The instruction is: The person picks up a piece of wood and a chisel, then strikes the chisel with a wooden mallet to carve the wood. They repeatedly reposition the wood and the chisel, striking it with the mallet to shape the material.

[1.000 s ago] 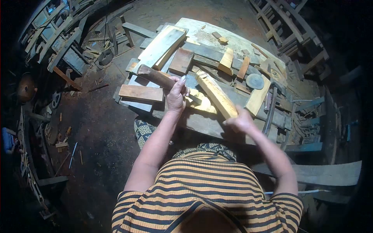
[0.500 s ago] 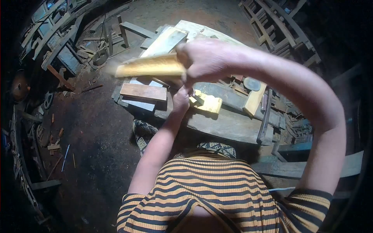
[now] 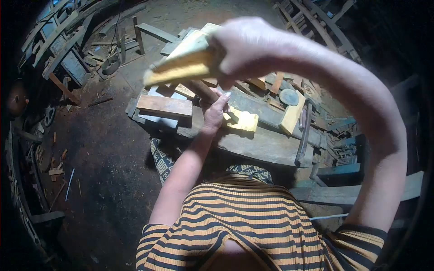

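My left hand [image 3: 214, 112] is closed around a chisel [image 3: 202, 90], whose brown wooden handle leans up and to the left. Its blade end meets a small yellow wood block [image 3: 246, 122] lying on the bench, with a rough, cut upper face. Above and beyond it, my right hand [image 3: 242, 47] is raised with fingers wrapped round a thick yellow piece of wood [image 3: 178, 70], which points left over the chisel handle without touching the yellow block. A reddish-brown wood block [image 3: 165, 106] rests just left of my left hand.
The wooden workbench [image 3: 257, 147] stands before my knees. A round disc [image 3: 289, 96], a pale board [image 3: 292, 116] and a long dark bar [image 3: 304, 137] lie on its right side. Timber frames [image 3: 68, 49] and scraps lie around on the dark floor [image 3: 104, 167].
My right hand has risen slightly with the piece of wood, exposing more of the chisel handle. My left hand and the yellow block stay nearly in place.
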The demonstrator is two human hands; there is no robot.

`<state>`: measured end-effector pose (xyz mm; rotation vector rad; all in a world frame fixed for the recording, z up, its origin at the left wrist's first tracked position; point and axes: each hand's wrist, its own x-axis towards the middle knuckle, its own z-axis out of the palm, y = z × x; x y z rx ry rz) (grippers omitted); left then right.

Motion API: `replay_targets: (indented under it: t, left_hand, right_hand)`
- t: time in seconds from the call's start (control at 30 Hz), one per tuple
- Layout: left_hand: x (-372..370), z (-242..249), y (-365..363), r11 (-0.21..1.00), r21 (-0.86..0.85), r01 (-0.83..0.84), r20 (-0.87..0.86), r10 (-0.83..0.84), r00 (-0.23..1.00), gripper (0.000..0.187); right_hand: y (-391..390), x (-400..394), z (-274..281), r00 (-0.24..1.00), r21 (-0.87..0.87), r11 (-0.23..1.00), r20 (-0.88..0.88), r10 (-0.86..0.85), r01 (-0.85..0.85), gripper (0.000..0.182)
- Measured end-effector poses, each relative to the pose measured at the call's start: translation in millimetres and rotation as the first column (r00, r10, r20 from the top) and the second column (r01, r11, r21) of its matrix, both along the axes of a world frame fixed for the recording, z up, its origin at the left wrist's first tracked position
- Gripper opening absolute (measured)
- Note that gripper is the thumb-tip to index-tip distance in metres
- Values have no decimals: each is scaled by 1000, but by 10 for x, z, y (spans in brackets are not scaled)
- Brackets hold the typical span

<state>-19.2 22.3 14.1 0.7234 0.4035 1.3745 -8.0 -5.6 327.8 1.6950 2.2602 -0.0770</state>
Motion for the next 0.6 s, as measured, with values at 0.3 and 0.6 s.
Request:
replay_targets:
  t: [0.3,0.6]
  left_hand:
    - [29,-16,-39,997,14,-72,-146,74,987,14]
    - [23,253,-163,994,99,-38,-259,62,964,18]
  right_hand:
    - [-329,558,-316,988,-18,1000,-156,21,-24,45]
    - [-587,1602,-1412,178,-159,912,-954,-240,377,59]
